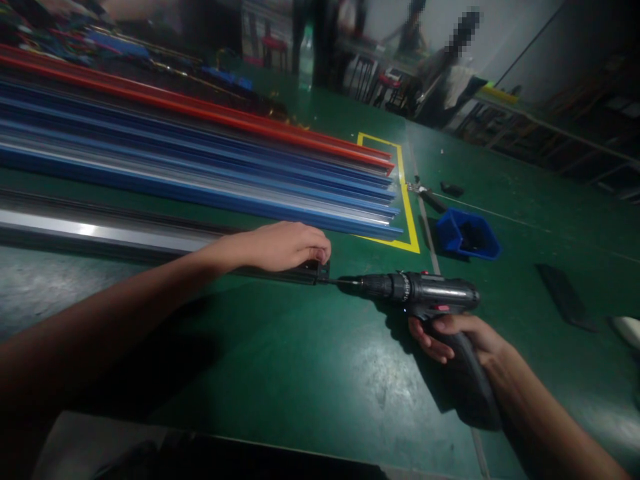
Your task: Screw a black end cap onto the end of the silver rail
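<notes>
My right hand (450, 337) grips the handle of a black cordless drill (425, 290), its index finger near the trigger. The drill points left, and its thin bit reaches the end of a long black and silver metal profile (125, 230). Over that end lies my left hand (290, 247), fingers curled down onto the profile and a small black end piece (324, 272). The bit's tip meets the end piece; whether it sits in a screw is too small to tell.
Blue profiles (250, 180) and red profiles (225, 110) lie behind, ending inside a yellow tape outline (413, 230) on the green table (310, 373). To the right are a blue bin (450, 233), pliers (430, 198) and a dark flat piece (563, 293). People stand in the background.
</notes>
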The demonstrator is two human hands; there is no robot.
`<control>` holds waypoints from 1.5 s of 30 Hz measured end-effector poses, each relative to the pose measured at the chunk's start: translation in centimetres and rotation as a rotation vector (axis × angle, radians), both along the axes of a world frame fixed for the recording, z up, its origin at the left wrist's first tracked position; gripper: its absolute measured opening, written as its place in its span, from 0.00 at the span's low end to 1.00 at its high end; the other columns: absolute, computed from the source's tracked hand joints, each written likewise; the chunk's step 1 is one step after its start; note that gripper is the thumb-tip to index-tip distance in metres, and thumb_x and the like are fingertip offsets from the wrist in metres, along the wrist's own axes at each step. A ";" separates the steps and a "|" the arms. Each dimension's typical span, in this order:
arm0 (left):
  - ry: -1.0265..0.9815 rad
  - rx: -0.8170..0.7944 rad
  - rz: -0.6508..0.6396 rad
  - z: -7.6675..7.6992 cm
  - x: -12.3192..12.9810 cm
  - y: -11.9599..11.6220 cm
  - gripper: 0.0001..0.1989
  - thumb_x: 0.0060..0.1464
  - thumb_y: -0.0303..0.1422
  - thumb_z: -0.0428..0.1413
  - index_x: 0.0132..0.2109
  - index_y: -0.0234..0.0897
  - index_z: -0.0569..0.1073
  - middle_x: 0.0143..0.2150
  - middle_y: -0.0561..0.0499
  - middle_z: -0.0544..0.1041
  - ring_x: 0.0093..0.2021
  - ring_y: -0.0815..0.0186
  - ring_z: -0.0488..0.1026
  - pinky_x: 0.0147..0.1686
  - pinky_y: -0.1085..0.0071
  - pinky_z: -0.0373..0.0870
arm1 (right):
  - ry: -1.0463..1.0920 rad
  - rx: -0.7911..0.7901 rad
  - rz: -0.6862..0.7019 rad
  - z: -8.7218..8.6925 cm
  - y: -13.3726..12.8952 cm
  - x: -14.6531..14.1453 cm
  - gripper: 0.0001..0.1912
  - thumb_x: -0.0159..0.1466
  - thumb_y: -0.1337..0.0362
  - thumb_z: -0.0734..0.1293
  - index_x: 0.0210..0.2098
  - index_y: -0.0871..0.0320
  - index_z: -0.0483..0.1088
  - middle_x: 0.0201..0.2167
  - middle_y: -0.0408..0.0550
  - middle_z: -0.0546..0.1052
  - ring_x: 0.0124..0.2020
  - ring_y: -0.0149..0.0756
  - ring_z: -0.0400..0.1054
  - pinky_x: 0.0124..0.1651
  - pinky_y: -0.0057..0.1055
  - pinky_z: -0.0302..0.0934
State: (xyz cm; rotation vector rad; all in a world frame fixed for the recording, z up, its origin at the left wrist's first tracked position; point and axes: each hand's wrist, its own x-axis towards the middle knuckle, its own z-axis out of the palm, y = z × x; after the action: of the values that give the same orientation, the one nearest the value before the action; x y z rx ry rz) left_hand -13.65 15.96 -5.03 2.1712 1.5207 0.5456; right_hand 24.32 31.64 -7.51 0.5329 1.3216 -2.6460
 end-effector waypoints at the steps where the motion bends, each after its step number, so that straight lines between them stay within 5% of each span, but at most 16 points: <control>1: -0.002 -0.001 0.001 0.0 0.0 0.0 0.14 0.70 0.33 0.47 0.45 0.42 0.78 0.45 0.53 0.80 0.45 0.66 0.76 0.46 0.71 0.67 | 0.000 -0.001 -0.001 0.0 0.0 0.0 0.14 0.63 0.64 0.70 0.42 0.70 0.79 0.32 0.53 0.77 0.21 0.24 0.63 0.27 0.23 0.68; 45: -0.016 -0.012 -0.009 0.1 -0.1 0.1 0.14 0.70 0.34 0.47 0.46 0.42 0.78 0.45 0.53 0.81 0.45 0.67 0.76 0.47 0.72 0.67 | -0.013 -0.007 -0.003 -0.2 0.2 0.3 0.17 0.63 0.64 0.70 0.44 0.73 0.79 0.33 0.54 0.78 0.23 0.26 0.67 0.30 0.24 0.71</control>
State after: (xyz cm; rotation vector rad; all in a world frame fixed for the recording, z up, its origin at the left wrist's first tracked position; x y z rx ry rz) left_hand -13.70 16.03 -4.97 2.1585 1.5018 0.5492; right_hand 24.58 31.84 -7.73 0.5505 1.3081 -2.6441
